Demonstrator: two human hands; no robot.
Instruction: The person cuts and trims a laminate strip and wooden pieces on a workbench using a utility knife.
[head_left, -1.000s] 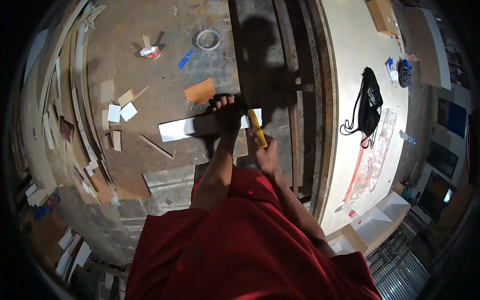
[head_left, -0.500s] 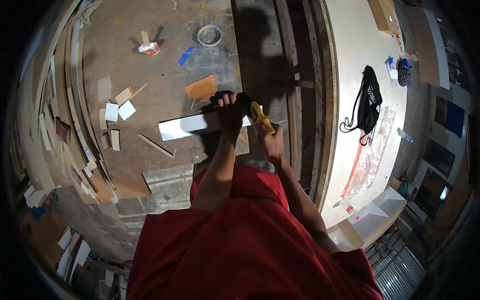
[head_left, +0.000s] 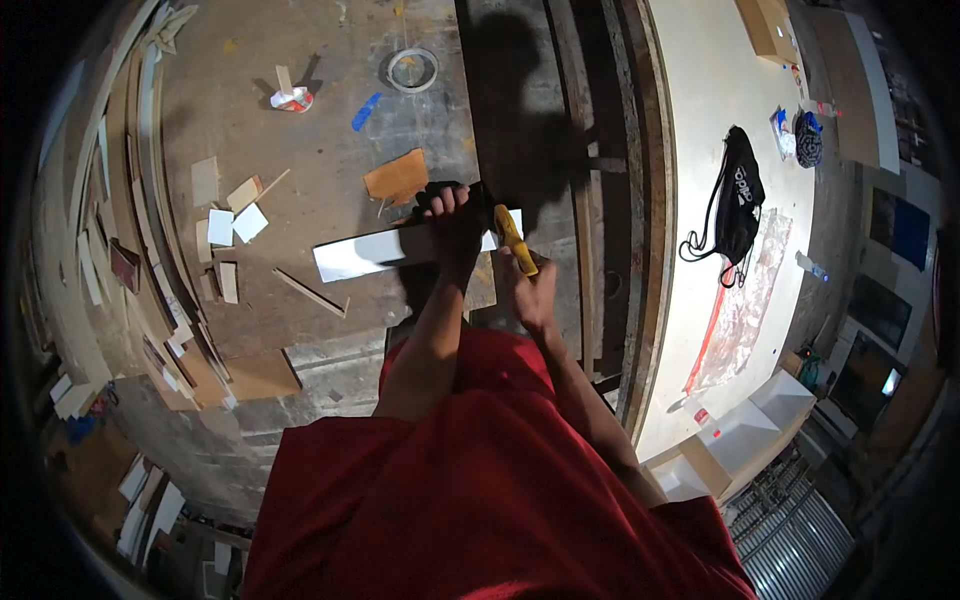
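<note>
A long white board (head_left: 360, 255) lies across the worktable, its middle crossed by shadow and by my left arm. My left hand (head_left: 447, 215) is closed above it, fingers curled at a dark shape that I cannot make out. My right hand (head_left: 532, 290) is closed round a yellow-handled tool (head_left: 512, 238) near the board's right end. The tool's far part is lost in shadow beside the left hand. Just beyond the left hand lies an orange-brown flat piece (head_left: 396, 175).
Wood offcuts (head_left: 238, 210) and a thin stick (head_left: 308, 292) lie to the left, near stacked strips (head_left: 150, 200). A ring (head_left: 412, 70), blue scrap (head_left: 366, 112) and small tub (head_left: 292, 99) are farther back. On the right, a pale panel (head_left: 700, 60) bears a black drawstring bag (head_left: 738, 205).
My right hand and the yellow-handled tool have shifted slightly left and down. The left hand stays over the board, and the view has moved a little.
</note>
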